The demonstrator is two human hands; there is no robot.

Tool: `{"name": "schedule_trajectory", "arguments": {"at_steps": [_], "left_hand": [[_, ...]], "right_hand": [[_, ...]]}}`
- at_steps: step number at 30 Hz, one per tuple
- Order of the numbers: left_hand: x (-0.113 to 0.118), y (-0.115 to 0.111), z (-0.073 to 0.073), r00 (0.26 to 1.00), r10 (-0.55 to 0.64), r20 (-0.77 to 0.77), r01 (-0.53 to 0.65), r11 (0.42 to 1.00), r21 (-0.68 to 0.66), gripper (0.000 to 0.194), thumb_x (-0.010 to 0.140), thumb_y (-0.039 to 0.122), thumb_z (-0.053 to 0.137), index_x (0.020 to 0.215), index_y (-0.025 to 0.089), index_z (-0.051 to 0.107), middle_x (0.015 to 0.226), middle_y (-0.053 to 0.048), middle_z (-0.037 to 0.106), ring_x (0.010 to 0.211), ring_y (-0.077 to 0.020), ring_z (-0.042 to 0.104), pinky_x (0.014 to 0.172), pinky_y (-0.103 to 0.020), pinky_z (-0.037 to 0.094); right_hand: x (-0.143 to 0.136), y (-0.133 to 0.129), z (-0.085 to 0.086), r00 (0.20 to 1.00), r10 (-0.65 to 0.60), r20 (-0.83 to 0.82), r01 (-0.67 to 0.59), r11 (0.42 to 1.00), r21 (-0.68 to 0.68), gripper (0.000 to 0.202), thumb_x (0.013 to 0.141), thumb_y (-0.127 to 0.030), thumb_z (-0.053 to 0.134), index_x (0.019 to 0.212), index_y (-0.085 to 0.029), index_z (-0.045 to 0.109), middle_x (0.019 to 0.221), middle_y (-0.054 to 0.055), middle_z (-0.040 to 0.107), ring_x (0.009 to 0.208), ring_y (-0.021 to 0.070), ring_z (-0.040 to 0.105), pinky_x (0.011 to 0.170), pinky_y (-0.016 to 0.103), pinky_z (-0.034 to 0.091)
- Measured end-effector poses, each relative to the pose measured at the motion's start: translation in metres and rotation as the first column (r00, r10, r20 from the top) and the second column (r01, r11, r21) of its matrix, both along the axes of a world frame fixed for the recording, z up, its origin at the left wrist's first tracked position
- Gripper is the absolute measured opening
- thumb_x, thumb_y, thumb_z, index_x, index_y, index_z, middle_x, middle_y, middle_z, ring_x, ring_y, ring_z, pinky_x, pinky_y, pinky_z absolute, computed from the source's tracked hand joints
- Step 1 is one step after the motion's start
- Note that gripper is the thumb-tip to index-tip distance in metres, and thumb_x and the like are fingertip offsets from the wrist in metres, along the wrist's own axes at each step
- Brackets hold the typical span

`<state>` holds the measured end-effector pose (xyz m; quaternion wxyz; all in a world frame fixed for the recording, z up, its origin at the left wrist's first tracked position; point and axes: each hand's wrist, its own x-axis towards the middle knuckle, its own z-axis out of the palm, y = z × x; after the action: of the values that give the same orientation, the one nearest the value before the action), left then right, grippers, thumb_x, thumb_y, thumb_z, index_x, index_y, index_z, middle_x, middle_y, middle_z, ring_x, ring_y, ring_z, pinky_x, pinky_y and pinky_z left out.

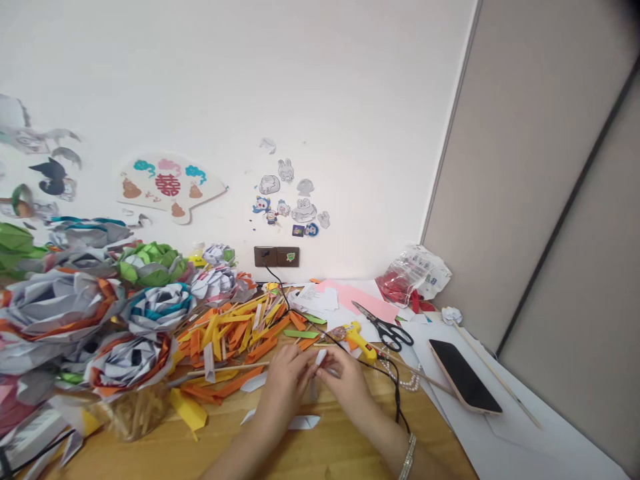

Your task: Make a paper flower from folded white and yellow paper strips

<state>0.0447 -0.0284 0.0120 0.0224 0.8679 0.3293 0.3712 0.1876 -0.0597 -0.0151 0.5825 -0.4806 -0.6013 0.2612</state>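
Between my two hands, above the wooden table [340, 450], is a small folded strip of white paper [321, 357]. My left hand [289, 377] has its fingers closed on the paper's left side. From the other side my right hand [344, 381] pinches the same piece, its thumb and forefinger pressed together. Part of the strip is hidden behind the fingers. Under my hands lies another folded white paper strip [304, 422]. A yellow hot glue gun [361, 341] rests just beyond my right hand, and black scissors [387, 330] lie behind it.
Orange and yellow folded strips [235, 337] are heaped left of my hands. Large paper flowers [130, 360] crowd the left side, some above a clear container [135, 413]. A phone [465, 375] and a thin stick [500, 380] lie on white sheets at right. A black cord [397, 393] crosses the table.
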Motion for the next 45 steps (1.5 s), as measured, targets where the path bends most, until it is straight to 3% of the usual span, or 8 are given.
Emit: {"name": "schedule_trajectory", "arguments": {"at_steps": [4, 9, 15, 25, 31, 38, 42, 45], "left_hand": [[0.001, 0.001, -0.005, 0.999, -0.017, 0.034, 0.017, 1.000, -0.006, 0.023, 0.083, 0.025, 0.046, 0.097, 0.022, 0.064, 0.071, -0.005, 0.059, 0.070, -0.0193, 0.053, 0.061, -0.028, 0.041], [0.002, -0.001, -0.007, 0.993, -0.053, 0.101, 0.045, 0.996, 0.080, 0.022, 0.085, 0.024, 0.045, 0.098, 0.020, 0.063, 0.080, -0.007, 0.065, 0.074, -0.0191, 0.055, 0.064, -0.030, 0.043], [0.004, -0.007, -0.007, 0.977, -0.129, 0.171, 0.103, 0.983, 0.155, 0.025, 0.085, 0.016, 0.042, 0.105, 0.021, 0.057, 0.093, -0.008, 0.066, 0.086, -0.0191, 0.056, 0.076, -0.033, 0.045], [0.002, -0.018, 0.001, 0.964, -0.133, 0.232, 0.105, 0.986, 0.129, 0.017, 0.084, 0.018, 0.047, 0.096, 0.021, 0.058, 0.088, -0.005, 0.064, 0.087, -0.0179, 0.057, 0.077, -0.030, 0.045], [0.001, -0.016, 0.001, 0.966, -0.101, 0.238, 0.080, 0.992, 0.099, 0.008, 0.082, 0.021, 0.052, 0.085, 0.020, 0.059, 0.080, -0.003, 0.063, 0.077, -0.0159, 0.057, 0.071, -0.028, 0.044], [-0.002, -0.015, 0.006, 0.972, -0.096, 0.217, 0.060, 0.984, 0.169, 0.004, 0.081, 0.021, 0.055, 0.080, 0.021, 0.058, 0.075, -0.001, 0.064, 0.074, -0.0160, 0.056, 0.069, -0.028, 0.040], [-0.003, -0.019, 0.018, 0.962, -0.125, 0.242, 0.105, 0.990, 0.096, 0.005, 0.080, 0.023, 0.055, 0.077, 0.020, 0.057, 0.073, -0.002, 0.062, 0.072, -0.0161, 0.054, 0.068, -0.028, 0.039], [-0.005, -0.019, 0.027, 0.948, -0.131, 0.289, 0.165, 0.982, -0.093, 0.011, 0.078, 0.028, 0.056, 0.072, 0.019, 0.056, 0.073, -0.002, 0.059, 0.074, -0.0168, 0.053, 0.068, -0.027, 0.040]], "right_hand": [[0.000, 0.001, -0.001, 0.996, -0.009, -0.090, 0.007, 1.000, -0.019, 0.023, 0.064, -0.010, 0.059, 0.087, -0.018, 0.058, 0.079, 0.003, 0.064, 0.075, 0.0174, 0.061, 0.072, 0.031, 0.049], [0.000, -0.003, 0.005, 0.995, -0.024, -0.098, 0.023, 1.000, -0.008, 0.015, 0.066, -0.011, 0.058, 0.080, -0.018, 0.057, 0.080, 0.003, 0.063, 0.077, 0.0178, 0.060, 0.072, 0.031, 0.049], [0.004, -0.013, 0.015, 0.955, -0.224, 0.197, 0.191, 0.966, 0.175, 0.014, 0.071, -0.011, 0.055, 0.082, -0.020, 0.059, 0.083, 0.004, 0.064, 0.080, 0.0188, 0.058, 0.076, 0.032, 0.045], [0.005, -0.017, 0.017, 0.898, -0.273, 0.346, 0.130, 0.915, 0.382, 0.019, 0.075, -0.006, 0.050, 0.086, -0.020, 0.057, 0.085, 0.004, 0.063, 0.081, 0.0172, 0.057, 0.073, 0.029, 0.045], [0.005, -0.019, 0.019, 0.871, -0.260, 0.416, 0.065, 0.902, 0.427, 0.016, 0.076, -0.008, 0.049, 0.083, -0.021, 0.056, 0.083, 0.004, 0.063, 0.080, 0.0170, 0.057, 0.072, 0.030, 0.046], [0.007, -0.022, 0.023, 0.857, -0.264, 0.443, 0.033, 0.885, 0.464, 0.015, 0.079, -0.011, 0.047, 0.086, -0.020, 0.056, 0.085, 0.005, 0.063, 0.082, 0.0170, 0.056, 0.073, 0.029, 0.046], [0.006, -0.024, 0.029, 0.905, -0.206, 0.373, 0.051, 0.922, 0.385, 0.008, 0.076, -0.013, 0.051, 0.078, -0.020, 0.056, 0.074, 0.003, 0.061, 0.071, 0.0156, 0.055, 0.065, 0.027, 0.045], [0.005, -0.023, 0.035, 0.982, -0.022, 0.185, -0.002, 0.992, 0.130, 0.005, 0.070, -0.016, 0.057, 0.071, -0.019, 0.053, 0.066, -0.001, 0.056, 0.062, 0.0127, 0.053, 0.057, 0.023, 0.044]]}}
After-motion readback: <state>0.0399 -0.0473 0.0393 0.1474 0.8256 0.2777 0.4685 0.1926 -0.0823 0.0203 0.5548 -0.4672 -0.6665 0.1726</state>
